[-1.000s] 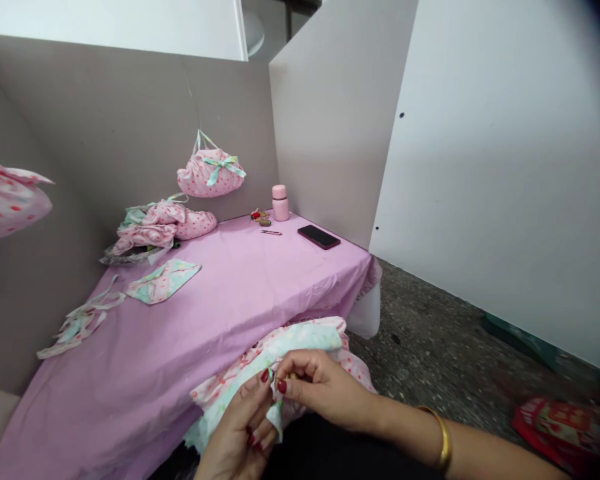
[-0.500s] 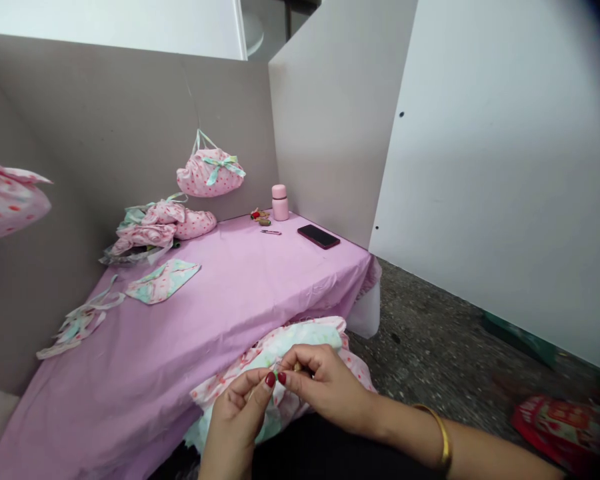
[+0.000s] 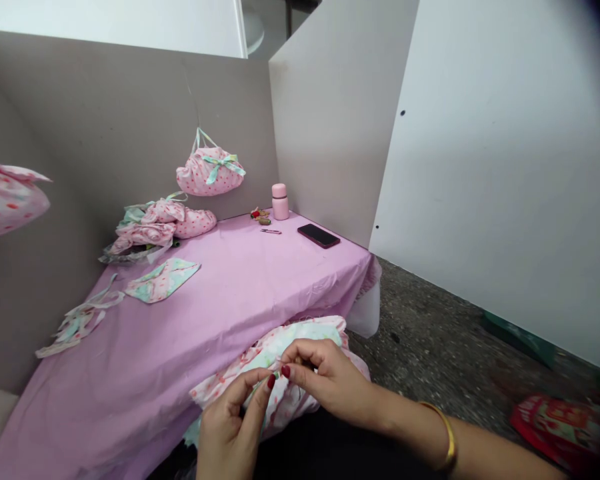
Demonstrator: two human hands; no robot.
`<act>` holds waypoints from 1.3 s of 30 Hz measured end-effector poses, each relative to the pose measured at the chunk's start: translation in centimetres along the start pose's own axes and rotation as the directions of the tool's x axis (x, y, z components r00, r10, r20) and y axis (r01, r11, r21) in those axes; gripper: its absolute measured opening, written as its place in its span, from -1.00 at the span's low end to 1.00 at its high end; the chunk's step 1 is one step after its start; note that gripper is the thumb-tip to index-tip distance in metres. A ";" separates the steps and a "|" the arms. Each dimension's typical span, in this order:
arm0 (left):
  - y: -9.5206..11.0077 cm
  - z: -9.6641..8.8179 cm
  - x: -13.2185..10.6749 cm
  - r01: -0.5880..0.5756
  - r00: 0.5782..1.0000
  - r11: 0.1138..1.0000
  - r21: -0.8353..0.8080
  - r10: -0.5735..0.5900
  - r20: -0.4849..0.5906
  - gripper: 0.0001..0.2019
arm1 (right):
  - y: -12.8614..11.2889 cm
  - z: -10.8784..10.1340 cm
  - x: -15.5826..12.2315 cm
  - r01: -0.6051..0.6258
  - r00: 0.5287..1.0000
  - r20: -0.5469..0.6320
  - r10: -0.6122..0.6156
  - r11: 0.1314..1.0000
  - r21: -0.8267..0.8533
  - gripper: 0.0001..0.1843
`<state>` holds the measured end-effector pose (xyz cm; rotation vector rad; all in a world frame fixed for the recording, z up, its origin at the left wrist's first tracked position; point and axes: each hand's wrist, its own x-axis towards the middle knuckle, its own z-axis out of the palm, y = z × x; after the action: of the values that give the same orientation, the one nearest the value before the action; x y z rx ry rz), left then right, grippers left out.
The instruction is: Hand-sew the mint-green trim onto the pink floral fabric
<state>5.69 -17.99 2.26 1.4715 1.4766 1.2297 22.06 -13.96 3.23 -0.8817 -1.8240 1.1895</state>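
Pink-and-mint printed fabric (image 3: 307, 333) lies bunched over my lap and against the table's front edge. My left hand (image 3: 237, 410) is closed, thumb and forefinger pinching a bit of this fabric. Close beside it on the right, my right hand (image 3: 330, 383) is closed too, its thumb and forefinger pressed together over the cloth. Whatever the right fingertips hold is too small to make out. A small pale and green bit shows between the two thumbs. The palms and lower fingers are partly hidden.
A lilac cloth covers the table (image 3: 230, 280). On it are a phone (image 3: 319, 235), a pink flask (image 3: 280, 202), small snips (image 3: 271, 231), thread spools (image 3: 264, 221), a folded fabric piece (image 3: 164, 280), fabric strips (image 3: 83, 320) and a fabric pile (image 3: 155, 227). A pink pouch (image 3: 210, 172) hangs behind.
My right hand has shifted slightly up and to the right, so the thumbs are a little farther apart. My left hand is nearly where it was, still pinching.
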 end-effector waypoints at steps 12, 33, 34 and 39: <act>-0.2 -0.2 -0.1 0.010 0.998 1.000 0.009 -0.010 -0.065 -0.89 | -0.2 0.2 -1.0 0.180 0.982 0.113 -0.152 0.935 -0.306 -0.78; -1.3 -0.3 0.1 -0.046 0.999 0.990 0.132 0.049 -0.023 -0.82 | -0.3 0.1 -0.9 0.156 0.987 0.074 -0.140 0.940 -0.303 -0.77; -1.5 -0.4 0.2 -0.059 0.998 0.988 0.139 0.063 -0.022 -0.81 | -0.2 0.1 -0.9 0.161 0.987 0.074 -0.145 0.940 -0.302 -0.77; -1.8 -0.5 0.2 -0.119 0.993 0.978 0.174 0.122 -0.007 -0.80 | -0.1 0.2 -1.0 0.158 0.987 0.077 -0.140 0.937 -0.311 -0.77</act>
<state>4.63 -17.69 0.69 1.6911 1.5582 1.2124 22.32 -14.89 3.08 -0.8737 -2.1238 0.8452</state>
